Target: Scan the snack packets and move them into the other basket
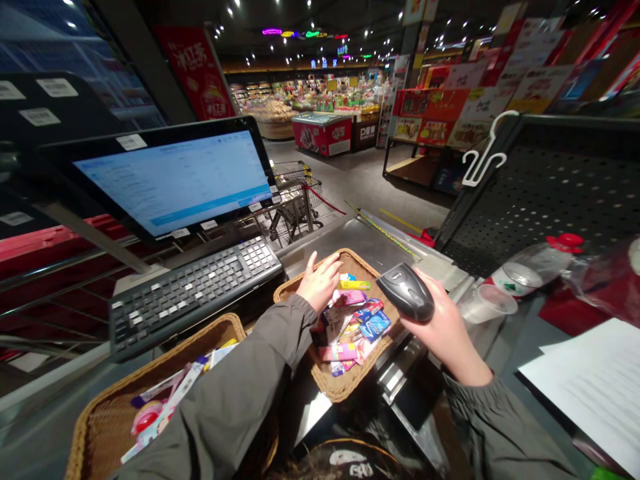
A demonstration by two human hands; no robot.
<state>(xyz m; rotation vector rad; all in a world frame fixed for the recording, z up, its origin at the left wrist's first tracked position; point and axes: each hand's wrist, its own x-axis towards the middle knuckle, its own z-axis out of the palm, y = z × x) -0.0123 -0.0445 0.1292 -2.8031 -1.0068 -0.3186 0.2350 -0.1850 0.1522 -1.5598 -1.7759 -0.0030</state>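
My right hand [447,327] is wrapped round a black handheld barcode scanner [406,291], held over the right edge of a wicker basket [336,387]. Small packets of sweets in bright wrappers, among them a blue packet [375,326] and a pink packet [338,352], lie heaped in that basket. Over its left side reaches my left hand [320,283], fingers stretched out and apart, with nothing seen in them. Under my left forearm stands a second wicker basket [85,427], partly hidden by the sleeve, with a few long packets [183,393] inside.
A monitor [175,180] and a black keyboard [195,293] stand to the left. Beyond the baskets runs a metal checkout counter [345,233]. On the right are a plastic cup [487,303], a bottle with a red cap [540,260], papers [595,387] and a perforated panel [560,180].
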